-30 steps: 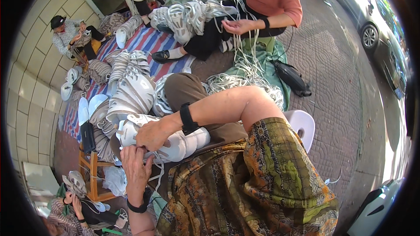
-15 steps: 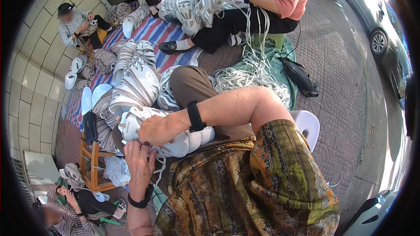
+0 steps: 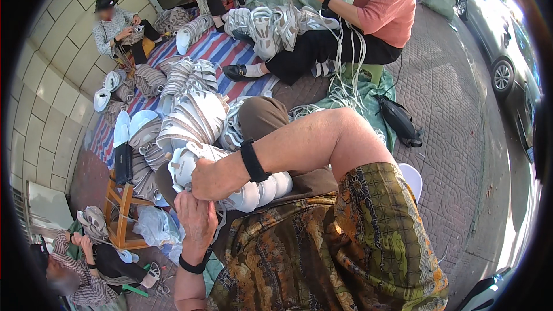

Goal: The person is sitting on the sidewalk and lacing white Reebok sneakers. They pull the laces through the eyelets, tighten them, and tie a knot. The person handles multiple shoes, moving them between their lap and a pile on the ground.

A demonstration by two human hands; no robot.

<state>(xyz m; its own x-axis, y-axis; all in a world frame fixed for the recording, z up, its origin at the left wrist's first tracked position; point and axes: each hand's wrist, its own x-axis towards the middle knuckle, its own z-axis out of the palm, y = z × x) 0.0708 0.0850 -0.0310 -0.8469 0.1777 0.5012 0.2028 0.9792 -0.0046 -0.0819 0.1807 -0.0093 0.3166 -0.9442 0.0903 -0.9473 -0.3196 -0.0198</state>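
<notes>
A white shoe upper [image 3: 183,168] lies across my lap, at the end of a row of nested white uppers [image 3: 266,189]. My right hand [image 3: 212,179] is closed on its near side, with the fingertips curled out of sight. Just below, my left hand [image 3: 196,219] pinches at the upper's lower edge, its fingertips almost touching the right hand. A thin white shoelace [image 3: 221,222] hangs in a loop beside the left hand; the exact grip on it is partly hidden.
Stacked shoe uppers [image 3: 193,116] lie ahead on a striped sheet [image 3: 230,52]. A wooden stool frame [image 3: 120,213] and a plastic bag [image 3: 154,226] are at left. Several seated people handle uppers; one in a pink top [image 3: 387,6] has laces. A black bag [image 3: 397,120] lies right.
The view has shifted, so the scene sits slightly lower and to the right. My hands stay together at the same upper. The person in pink has brought both hands together.
</notes>
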